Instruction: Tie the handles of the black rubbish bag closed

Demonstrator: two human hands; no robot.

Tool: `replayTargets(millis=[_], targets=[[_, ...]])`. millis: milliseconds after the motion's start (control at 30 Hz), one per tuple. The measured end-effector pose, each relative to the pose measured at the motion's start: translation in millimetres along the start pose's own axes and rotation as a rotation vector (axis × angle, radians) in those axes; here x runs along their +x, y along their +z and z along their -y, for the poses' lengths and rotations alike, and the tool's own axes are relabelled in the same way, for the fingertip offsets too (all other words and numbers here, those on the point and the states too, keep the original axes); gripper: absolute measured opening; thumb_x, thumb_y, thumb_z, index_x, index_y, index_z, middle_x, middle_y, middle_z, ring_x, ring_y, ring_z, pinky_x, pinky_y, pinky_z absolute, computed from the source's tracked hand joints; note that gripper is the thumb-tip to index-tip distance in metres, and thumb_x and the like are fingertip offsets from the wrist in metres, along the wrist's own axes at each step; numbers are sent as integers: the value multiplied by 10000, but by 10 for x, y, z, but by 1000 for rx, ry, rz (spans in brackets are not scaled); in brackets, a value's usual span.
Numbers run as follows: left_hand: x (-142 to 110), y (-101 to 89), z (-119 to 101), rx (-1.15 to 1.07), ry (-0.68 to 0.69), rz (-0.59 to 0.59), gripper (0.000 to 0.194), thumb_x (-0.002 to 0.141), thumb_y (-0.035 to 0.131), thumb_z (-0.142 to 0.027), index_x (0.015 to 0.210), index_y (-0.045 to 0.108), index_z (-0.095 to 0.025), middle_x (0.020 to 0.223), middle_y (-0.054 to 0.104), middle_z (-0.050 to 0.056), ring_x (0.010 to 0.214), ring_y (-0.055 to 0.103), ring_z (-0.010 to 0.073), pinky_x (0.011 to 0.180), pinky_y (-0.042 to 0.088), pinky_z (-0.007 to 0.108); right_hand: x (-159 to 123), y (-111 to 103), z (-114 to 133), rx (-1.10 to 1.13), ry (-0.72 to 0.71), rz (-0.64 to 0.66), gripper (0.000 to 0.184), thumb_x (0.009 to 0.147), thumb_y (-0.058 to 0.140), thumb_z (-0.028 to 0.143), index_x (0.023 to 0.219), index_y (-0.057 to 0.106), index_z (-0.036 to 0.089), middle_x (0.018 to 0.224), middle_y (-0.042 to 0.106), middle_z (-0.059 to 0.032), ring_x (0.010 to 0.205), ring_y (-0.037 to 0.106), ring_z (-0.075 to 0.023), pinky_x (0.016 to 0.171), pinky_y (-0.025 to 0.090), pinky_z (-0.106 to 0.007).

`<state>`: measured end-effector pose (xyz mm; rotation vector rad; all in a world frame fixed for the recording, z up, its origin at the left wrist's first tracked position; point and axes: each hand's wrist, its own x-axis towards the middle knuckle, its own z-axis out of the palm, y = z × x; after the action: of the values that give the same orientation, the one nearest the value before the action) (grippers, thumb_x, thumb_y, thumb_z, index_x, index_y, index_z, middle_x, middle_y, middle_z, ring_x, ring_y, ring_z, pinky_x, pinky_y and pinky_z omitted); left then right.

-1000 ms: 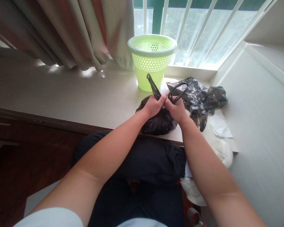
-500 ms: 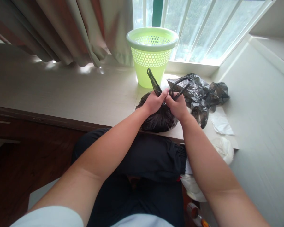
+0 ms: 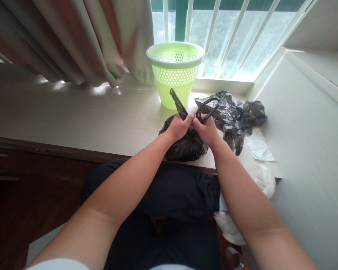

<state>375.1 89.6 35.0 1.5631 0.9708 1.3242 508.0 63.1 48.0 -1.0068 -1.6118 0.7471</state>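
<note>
A filled black plastic garbage bag (image 3: 187, 147) rests on the sill near its front edge, gathered at the top. My left hand (image 3: 180, 125) is closed round one of its handle loops, which sticks up to the left. Around the other handle loop, which curves to the right, my right hand (image 3: 205, 129) is closed too. Both hands meet above the bag's neck, thumbs close together, so the neck itself is mostly hidden. Just behind the bag stands a light green waste basket (image 3: 174, 90) with a perforated upper wall.
A crumpled black plastic bag (image 3: 231, 112) lies to the right, beside a white tissue (image 3: 260, 146). The curtain (image 3: 95, 41) hangs at the back left, a barred window (image 3: 225, 41) behind the basket. A white wall (image 3: 307, 123) bounds the right side. White shoes (image 3: 261, 178) are below the sill's right end.
The view has shifted slightly, so everything sits a little lower and further left. Both hands keep their hold on the garbage bag's handles, with hardly any movement.
</note>
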Motion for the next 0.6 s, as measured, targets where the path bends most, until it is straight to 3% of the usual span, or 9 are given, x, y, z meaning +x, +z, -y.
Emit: replayTargets(millis=[167, 600], targets=[[-17, -25, -64, -22, -4, 49, 476, 943, 607, -592, 677, 573, -198, 620, 627, 22, 884, 719, 223, 833, 570, 271, 2, -1, -4, 26, 9, 1, 474, 899, 626, 459, 536, 435, 222, 522, 461, 33, 609, 507, -136, 635, 464, -282], [-16, -37, -89, 8, 5, 52, 430, 943, 615, -565, 717, 607, -199, 664, 679, 34, 950, 721, 245, 862, 565, 283, -4, 2, 43, -1, 30, 2, 406, 884, 597, 428, 556, 478, 220, 524, 430, 39, 563, 406, -120, 586, 398, -279]])
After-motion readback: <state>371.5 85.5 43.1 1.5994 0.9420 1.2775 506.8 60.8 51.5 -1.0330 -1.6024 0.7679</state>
